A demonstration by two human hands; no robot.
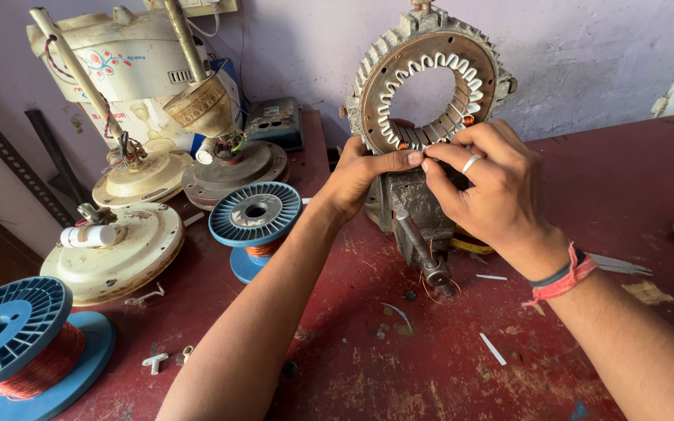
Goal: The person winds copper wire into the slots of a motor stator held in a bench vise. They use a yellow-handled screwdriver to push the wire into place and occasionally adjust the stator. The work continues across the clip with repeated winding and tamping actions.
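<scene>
I note bare red table right of the vise-held grey ring-shaped metal stator; my left hand and right hand fingers pinch its lower slots.

Open red table is left right of the grip; passage leftward is blocked by the wire spool and fan motors.

- My left hand covers the stator ring's lower left rim, so I can't see the slots there.
- Whatever the fingertips pinch is too thin to make out.
- The vise is half hidden behind both hands.
- The near copper wire spool is cut off at the bottom edge.
</scene>
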